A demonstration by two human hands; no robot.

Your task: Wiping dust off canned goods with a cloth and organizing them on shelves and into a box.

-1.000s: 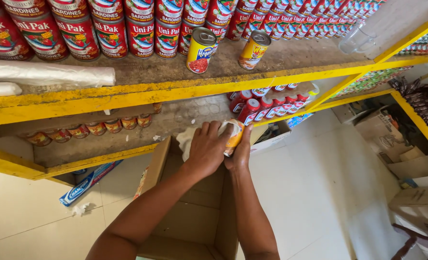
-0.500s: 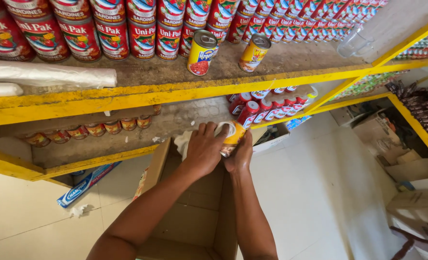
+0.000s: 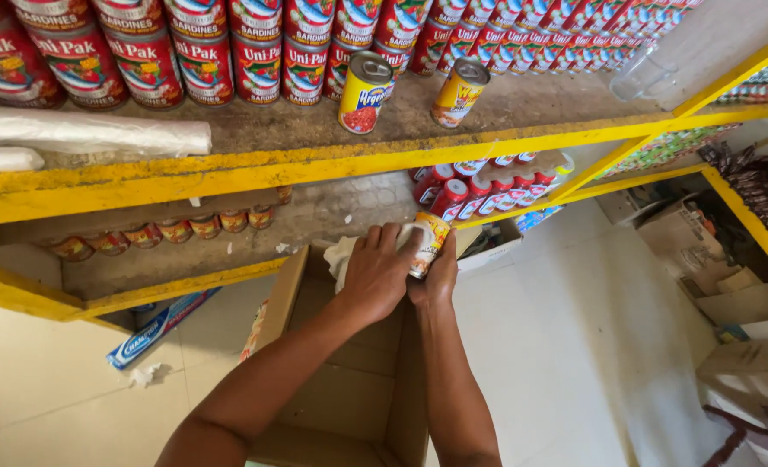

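I hold a yellow tin can (image 3: 429, 243) with both hands over an open cardboard box (image 3: 315, 346) on the floor. My left hand (image 3: 377, 270) lies over the can's top with a white cloth (image 3: 340, 258) beside it. My right hand (image 3: 438, 277) grips the can from below and the side. Two more yellow cans (image 3: 365, 92) stand on the yellow-edged shelf (image 3: 254, 169) above, in front of rows of red cans (image 3: 202, 52).
Rolled plastic (image 3: 90, 134) lies on the shelf at left. A lower shelf holds small red cans (image 3: 479, 186) and tins (image 3: 168, 232). A blue carton (image 3: 155, 329) lies on the tiled floor. Boxes and paper (image 3: 721, 285) pile at right.
My hands and the can stay over the box; my left hand shifted slightly across the can's top.
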